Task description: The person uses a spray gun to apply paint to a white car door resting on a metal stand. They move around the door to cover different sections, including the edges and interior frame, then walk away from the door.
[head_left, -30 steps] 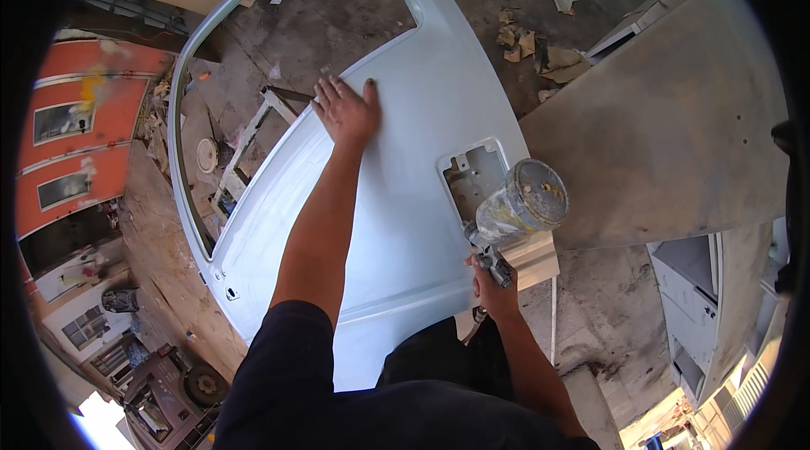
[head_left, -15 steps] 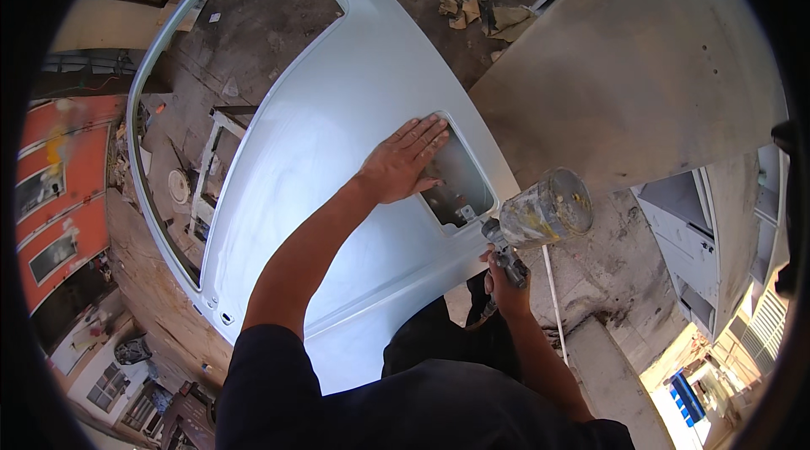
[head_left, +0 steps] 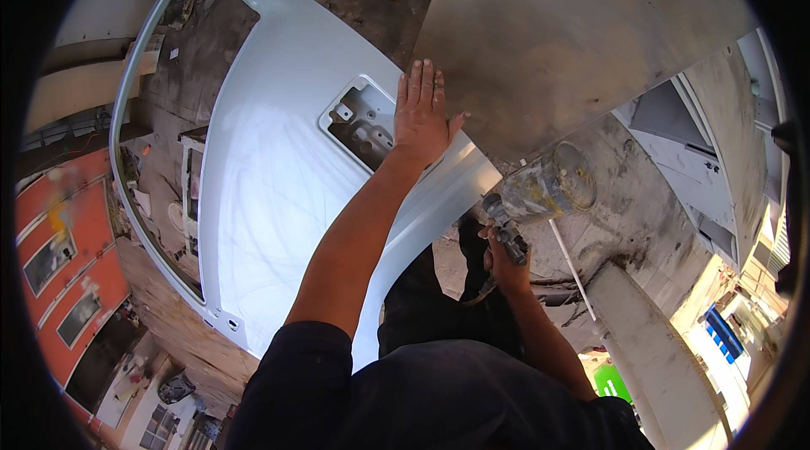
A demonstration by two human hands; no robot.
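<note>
Pale door panel (head_left: 274,96) before the person, with its recessed opening (head_left: 359,123) at the right. The left hand (head_left: 422,123), fingers extended and thumb spread, holds nothing and appears to lie flat over the panel's edge beside this recess. The right hand (head_left: 508,271) is closed around a spray gun (head_left: 498,212) bearing a stained cup (head_left: 540,187). Possible faults: a dirty palm could smudge the surface; a leftward swing could knock the cup against the panel's corner.

Beside the left grip (head_left: 422,121), the door panel (head_left: 274,155) looks like smooth, glossy painted metal. In the right grip (head_left: 506,263), the spray gun (head_left: 504,224) is metallic, its cup (head_left: 544,186) matt and paint-crusted.
</note>
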